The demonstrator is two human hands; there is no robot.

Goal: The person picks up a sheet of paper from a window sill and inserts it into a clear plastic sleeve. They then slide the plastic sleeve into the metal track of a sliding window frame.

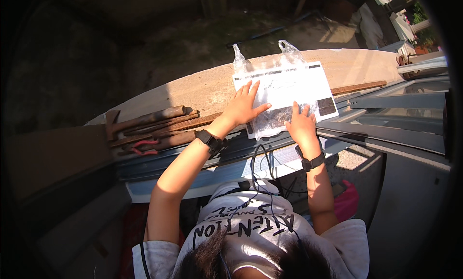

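A clear plastic bag [269,123] with two handles lies over a white printed sheet [307,85] on the ledge before me. My left hand [244,107] rests flat on the bag and the sheet's left part, fingers spread. Lower on the bag, near its right edge, lies my right hand [302,125], palm down with the fingers apart. Neither hand grips anything. Both wrists wear black straps. Glare washes out much of the sheet's print.
Left of the sheet lie a rusty hammer [113,125], rusty metal bars [202,121] and red-handled pliers [144,147]. Grey metal profiles [383,132] extend to the right. A pale slab [202,87] lies beyond. Dark cables [255,163] hang in front of my body.
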